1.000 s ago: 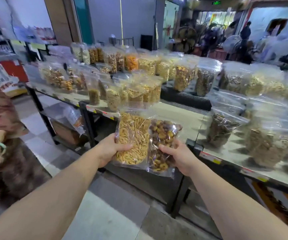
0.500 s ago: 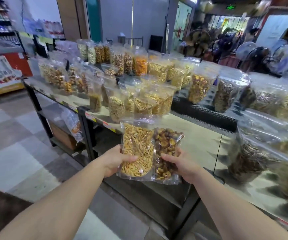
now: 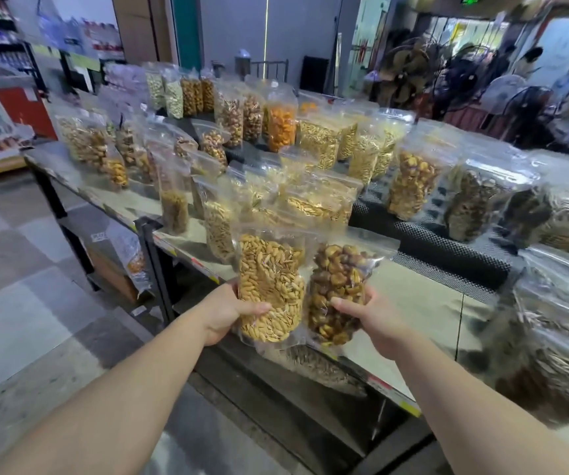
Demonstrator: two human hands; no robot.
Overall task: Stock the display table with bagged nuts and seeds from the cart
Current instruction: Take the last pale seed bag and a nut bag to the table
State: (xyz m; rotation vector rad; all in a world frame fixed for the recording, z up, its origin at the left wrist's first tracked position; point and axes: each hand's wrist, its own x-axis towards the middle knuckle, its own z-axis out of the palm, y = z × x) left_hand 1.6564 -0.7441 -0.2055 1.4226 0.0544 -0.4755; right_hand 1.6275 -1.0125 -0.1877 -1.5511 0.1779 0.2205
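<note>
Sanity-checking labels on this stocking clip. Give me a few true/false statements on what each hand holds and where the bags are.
1. The left hand holds a bag of pale yellow seeds. True.
2. The right hand is empty. False: its grip is on a bag of dark brown nuts.
3. Both held bags are upright, side by side. True.
4. The held bags already rest on the display table. False: they are held up in front of its near edge.
5. The bag of orange snacks stands on the floor. False: it stands on the table among the far rows.
6. A bare stretch of tabletop lies behind the held bags. True.
</note>
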